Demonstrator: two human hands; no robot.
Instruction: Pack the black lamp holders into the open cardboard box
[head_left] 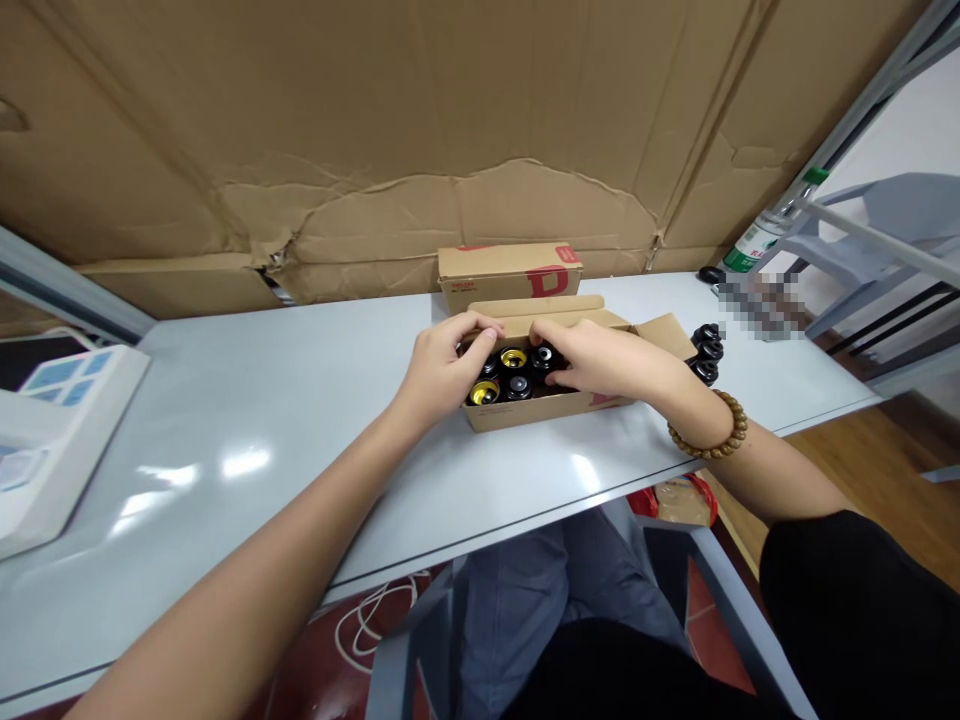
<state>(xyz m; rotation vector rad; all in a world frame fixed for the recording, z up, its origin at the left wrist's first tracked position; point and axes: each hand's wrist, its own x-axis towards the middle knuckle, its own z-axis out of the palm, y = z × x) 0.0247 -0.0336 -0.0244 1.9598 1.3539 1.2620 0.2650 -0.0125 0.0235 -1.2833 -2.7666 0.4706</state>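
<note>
- An open cardboard box sits at the middle of the pale grey table, near its front edge. Its long axis runs left to right, tilted slightly so the right end lies farther off; the opening faces up.
- Inside stand round black parts, some with gold-coloured centres, their open ends pointing up.
- The left hand curls over the box's left end, fingers bent onto the far rim, gripping the cardboard.
- The right hand lies across the right half, fingers curled down among the black parts; whether it pinches one I cannot tell. A wooden bead bracelet circles that wrist.
- Just behind the open box stands a closed carton with red print, long axis also left to right.
- To the right, just beside the open flap, lies a small stack of loose black parts.
- Far right stands a plastic bottle; at the left edge, a white device.
- A creased cardboard sheet walls off the far side.
</note>
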